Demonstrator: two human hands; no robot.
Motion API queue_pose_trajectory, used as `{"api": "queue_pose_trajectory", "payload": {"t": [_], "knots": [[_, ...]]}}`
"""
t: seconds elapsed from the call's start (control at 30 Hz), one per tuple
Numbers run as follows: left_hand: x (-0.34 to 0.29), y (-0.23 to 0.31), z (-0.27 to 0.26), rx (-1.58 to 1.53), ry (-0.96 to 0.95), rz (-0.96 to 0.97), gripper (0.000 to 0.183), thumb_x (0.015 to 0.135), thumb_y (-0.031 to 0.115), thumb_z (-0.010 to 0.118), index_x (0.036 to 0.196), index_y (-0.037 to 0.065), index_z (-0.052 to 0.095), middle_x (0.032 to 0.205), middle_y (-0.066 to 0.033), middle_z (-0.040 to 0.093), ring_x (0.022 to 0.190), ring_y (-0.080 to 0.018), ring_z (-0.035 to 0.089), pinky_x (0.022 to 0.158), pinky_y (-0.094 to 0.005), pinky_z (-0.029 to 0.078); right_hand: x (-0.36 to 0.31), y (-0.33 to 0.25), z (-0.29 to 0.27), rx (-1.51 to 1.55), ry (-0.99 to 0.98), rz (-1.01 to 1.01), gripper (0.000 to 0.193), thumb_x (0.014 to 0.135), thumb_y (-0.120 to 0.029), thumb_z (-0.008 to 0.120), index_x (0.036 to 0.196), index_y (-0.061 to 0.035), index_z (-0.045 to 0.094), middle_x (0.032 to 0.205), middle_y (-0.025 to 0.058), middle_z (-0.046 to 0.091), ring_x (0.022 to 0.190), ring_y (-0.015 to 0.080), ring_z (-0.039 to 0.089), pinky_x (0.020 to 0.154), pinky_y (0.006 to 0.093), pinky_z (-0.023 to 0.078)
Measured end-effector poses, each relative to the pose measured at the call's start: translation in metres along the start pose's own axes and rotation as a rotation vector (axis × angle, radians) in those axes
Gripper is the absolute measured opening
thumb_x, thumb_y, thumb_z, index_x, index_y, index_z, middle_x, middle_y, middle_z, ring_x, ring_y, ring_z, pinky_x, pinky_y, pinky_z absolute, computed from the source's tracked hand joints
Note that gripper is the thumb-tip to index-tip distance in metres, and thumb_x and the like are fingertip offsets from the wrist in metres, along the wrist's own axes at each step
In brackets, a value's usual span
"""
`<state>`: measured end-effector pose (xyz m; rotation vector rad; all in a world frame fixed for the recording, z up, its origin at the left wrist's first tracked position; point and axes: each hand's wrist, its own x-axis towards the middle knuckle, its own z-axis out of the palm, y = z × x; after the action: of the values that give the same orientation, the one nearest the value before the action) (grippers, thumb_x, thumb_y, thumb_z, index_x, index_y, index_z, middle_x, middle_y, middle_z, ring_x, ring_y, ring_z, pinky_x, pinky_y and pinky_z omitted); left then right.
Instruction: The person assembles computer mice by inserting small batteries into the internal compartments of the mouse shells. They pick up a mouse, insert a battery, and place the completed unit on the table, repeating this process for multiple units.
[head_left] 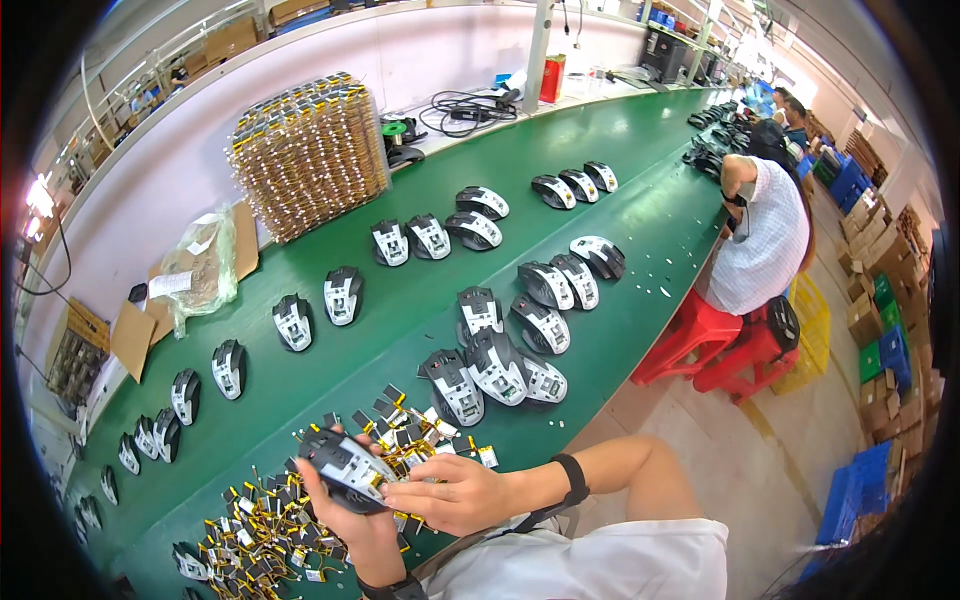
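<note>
My left hand (355, 525) is wrapped round a partly assembled computer mouse (348, 462), black with a white inner shell facing up. My right hand (455, 495) has its fingers bunched against the near right end of the mouse. A yellowish bit shows at those fingertips, but what they pinch is too small to make out. Below and around both hands lies a heap of small battery packs (265, 530) with yellow tape and short wires. Several similar mice (495, 367) stand in a cluster just beyond my right hand.
More mice (293, 322) line the green bench (400, 300). Behind them stand a tall stack of battery packs (305, 160), a plastic bag (205, 265) and coiled black cable (470, 112). At right, a person (765, 240) sits by red stools (690, 340); boxes line the floor.
</note>
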<state>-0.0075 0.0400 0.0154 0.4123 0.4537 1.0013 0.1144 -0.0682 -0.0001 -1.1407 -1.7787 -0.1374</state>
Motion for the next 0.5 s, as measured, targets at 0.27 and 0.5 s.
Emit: {"api": "queue_pose_trajectory", "payload": {"t": [0.27, 0.5], "knots": [[-0.002, -0.009, 0.016, -0.127, -0.019, -0.263, 0.065, 0.099, 0.059, 0.041, 0.119, 0.000, 0.059, 0.102, -0.0203, 0.067, 0.089, -0.0292, 0.068, 0.076, -0.0383, 0.058, 0.023, 0.035, -0.027, 0.437, -0.137, 0.105, 0.047, 0.072, 0.006, 0.062, 0.118, -0.0029, 0.060, 0.113, 0.0094, 0.063, 0.106, 0.0311, 0.056, 0.092, 0.0418, 0.049], [0.007, -0.024, 0.044, 0.247, 0.031, 0.061, 0.062, 0.103, 0.058, 0.033, 0.134, 0.007, 0.049, 0.128, -0.0114, 0.061, 0.114, -0.0240, 0.061, 0.096, -0.0389, 0.050, 0.067, 0.056, -0.066, 0.648, -0.408, 0.650, 0.097, 0.082, -0.038, 0.077, 0.152, 0.0004, 0.022, 0.145, 0.0233, 0.039, 0.128, 0.0336, 0.048, 0.103, 0.0425, 0.045]]}}
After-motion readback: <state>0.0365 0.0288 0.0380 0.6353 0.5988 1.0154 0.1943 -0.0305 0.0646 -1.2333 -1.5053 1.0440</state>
